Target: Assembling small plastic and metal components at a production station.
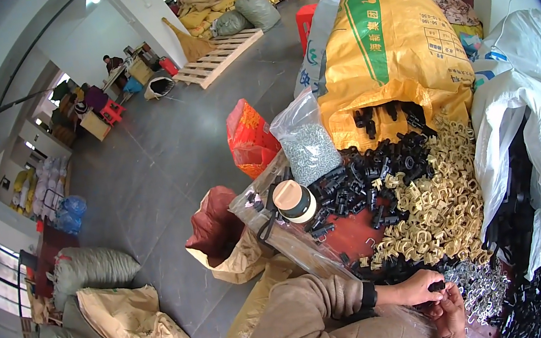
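My left hand (413, 287), in a brown sleeve with a dark cuff, pinches a small black plastic part (436, 287). Right beside it, my right hand (450, 315) has its fingers curled in against the same part; what else it may hold is hidden. Close by lie a heap of shiny metal hooks (482, 286) and a heap of gold-coloured metal clips (433, 215). More black plastic parts (355, 181) are spread beyond them on a reddish surface (352, 232).
A big yellow woven sack (397, 33) spills black parts at the far side. A clear bag of small metal pieces (311, 153) and a lidded cup (294, 200) stand left. A white sack (521, 134) hangs right. Paper sacks (229, 265) and a wooden pallet (220, 58) are on the floor.
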The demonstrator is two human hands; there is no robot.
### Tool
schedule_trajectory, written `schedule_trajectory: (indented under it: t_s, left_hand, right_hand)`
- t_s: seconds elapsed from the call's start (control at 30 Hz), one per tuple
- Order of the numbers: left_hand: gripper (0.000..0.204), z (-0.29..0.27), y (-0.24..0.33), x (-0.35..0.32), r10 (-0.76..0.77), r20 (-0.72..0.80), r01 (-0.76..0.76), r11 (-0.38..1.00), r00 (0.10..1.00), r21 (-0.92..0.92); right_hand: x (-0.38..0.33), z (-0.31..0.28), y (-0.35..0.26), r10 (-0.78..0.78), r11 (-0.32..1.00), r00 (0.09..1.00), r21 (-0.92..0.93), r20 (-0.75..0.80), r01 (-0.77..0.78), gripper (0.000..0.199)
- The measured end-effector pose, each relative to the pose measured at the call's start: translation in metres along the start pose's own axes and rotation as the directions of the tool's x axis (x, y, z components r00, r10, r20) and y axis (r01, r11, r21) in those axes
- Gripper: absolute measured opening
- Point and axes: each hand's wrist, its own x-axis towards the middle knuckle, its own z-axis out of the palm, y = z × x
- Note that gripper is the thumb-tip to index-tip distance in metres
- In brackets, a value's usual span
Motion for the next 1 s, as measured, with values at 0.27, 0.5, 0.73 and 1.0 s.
schedule_trajectory:
  t_s: [0.27, 0.5, 0.73, 1.0]
  left_hand:
    - [0.019, 0.003, -0.005, -0.003, 0.003, 0.076, -0.003, 1.000, 0.997, -0.006]
    - [0.020, 0.000, 0.000, -0.010, -0.034, 0.102, 0.037, 0.999, 0.994, -0.025]
    - [0.023, 0.003, -0.009, -0.007, -0.102, 0.128, 0.109, 0.993, 0.986, -0.047]
    - [0.024, 0.006, -0.014, -0.006, -0.086, 0.062, 0.086, 0.996, 0.994, 0.005]
  right_hand:
    - [0.005, -0.026, 0.012, -0.034, 0.997, 0.999, -0.075, 0.015, 0.035, 0.021]
    - [-0.040, 0.036, -0.026, -0.279, 0.324, 0.885, -0.832, 0.372, 0.451, 0.013]
    - [-0.027, 0.018, -0.019, 0.110, 0.952, 0.990, -0.275, -0.090, -0.131, 0.014]
    - [-0.027, 0.023, -0.025, 0.151, 0.944, 0.986, -0.286, -0.068, -0.164, 0.014]
